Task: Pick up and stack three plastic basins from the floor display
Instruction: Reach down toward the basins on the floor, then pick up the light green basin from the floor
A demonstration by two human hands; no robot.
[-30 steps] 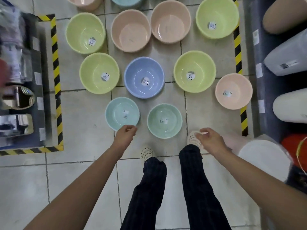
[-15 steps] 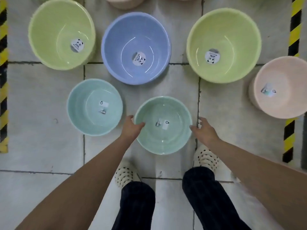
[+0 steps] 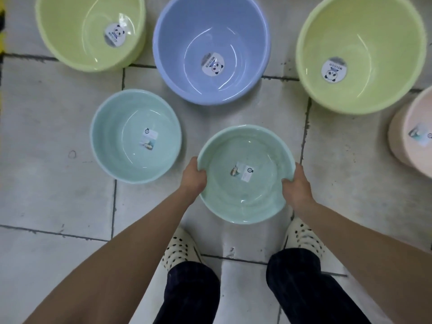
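Note:
A small mint-green basin [image 3: 245,199] sits low at the centre, tilted slightly toward me. My left hand [image 3: 193,177] grips its left rim and my right hand [image 3: 296,187] grips its right rim, thumbs over the edge. A second small mint-green basin [image 3: 121,136] stands on the tiles just to its left. Behind them stands a larger blue basin [image 3: 187,36] with a panda sticker.
Two big yellow-green basins stand at the back, one on the left [image 3: 77,31] and one on the right [image 3: 374,31]. A pink basin [image 3: 418,113] is cut off at the right edge. My feet in spotted shoes [image 3: 180,250] stand on the grey tiles just below the held basin.
I have bent lower, so the basins look bigger. Both hands went from beside the mint basin to closed on its rim.

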